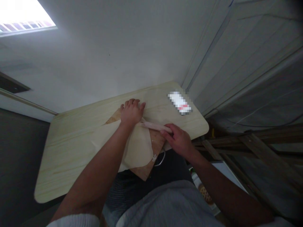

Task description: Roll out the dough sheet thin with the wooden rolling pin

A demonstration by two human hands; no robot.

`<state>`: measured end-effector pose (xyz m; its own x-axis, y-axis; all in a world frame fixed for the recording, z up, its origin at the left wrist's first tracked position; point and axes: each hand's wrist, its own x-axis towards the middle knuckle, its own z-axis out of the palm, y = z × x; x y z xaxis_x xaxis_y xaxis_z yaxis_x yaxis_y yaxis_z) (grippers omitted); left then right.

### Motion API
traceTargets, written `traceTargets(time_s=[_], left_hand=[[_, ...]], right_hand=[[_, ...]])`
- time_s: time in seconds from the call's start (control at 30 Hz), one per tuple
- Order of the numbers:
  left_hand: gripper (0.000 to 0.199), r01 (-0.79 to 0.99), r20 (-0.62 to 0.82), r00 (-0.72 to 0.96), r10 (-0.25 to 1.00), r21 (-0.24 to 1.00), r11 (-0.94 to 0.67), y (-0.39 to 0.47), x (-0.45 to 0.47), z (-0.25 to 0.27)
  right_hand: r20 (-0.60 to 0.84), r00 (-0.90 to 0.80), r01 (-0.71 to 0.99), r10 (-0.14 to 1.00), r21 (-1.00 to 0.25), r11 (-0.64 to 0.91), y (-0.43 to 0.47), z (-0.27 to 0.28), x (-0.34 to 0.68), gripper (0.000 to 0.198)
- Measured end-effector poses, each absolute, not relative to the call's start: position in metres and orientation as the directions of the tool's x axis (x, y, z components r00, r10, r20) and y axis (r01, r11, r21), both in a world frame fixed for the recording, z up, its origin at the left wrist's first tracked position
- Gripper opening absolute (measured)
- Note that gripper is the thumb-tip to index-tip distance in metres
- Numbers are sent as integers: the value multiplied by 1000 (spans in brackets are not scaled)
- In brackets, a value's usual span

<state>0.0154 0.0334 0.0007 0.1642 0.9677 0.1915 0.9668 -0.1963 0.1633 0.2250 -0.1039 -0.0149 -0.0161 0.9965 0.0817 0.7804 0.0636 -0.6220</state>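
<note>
A thin, pale sheet of dough lies over a brown wooden board and hangs past its near edge. My right hand is closed around one end of a light wooden rolling pin. The pin's other end reaches the dough's far edge, close to my left wrist. My left hand is palm down at the far side of the board, thumb apart and fingers extended. What lies under its palm is hidden. My left forearm crosses over the dough and covers part of it.
Under the board is a pale wood-grain table with rounded corners, set against a white wall. A phone, blurred out, lies at the table's far right. Wooden beams stand at the right, beyond the table edge.
</note>
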Motion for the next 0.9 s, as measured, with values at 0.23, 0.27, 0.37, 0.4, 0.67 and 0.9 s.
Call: traceTargets(time_s=[0.23,0.27,0.37,0.4,0.67,0.9], left_hand=[[53,970,216,141,966,167,-179,-3,2,0],[53,971,218,137,966,164,-175,-10,0,0],[52,973,219,137,966,154,-173,-36,-10,-1],[52,972,217,141,966,153,-176,-46,-13,-1],[67,982,208,46,977,168,-82,-144,-33,-9],[71,985,215,-35,976,174,-3,-143,-24,-12]], right_hand=[[163,-42,760,986,-636,138,-117,-24,225,33],[163,-45,760,986,-634,139,-119,-24,224,33],[167,-66,756,984,-635,158,-126,-22,221,32],[171,-77,750,982,-639,170,-129,-22,219,32],[183,-148,735,972,-637,232,-138,-27,218,29],[240,-113,736,964,-631,243,-110,-27,224,37]])
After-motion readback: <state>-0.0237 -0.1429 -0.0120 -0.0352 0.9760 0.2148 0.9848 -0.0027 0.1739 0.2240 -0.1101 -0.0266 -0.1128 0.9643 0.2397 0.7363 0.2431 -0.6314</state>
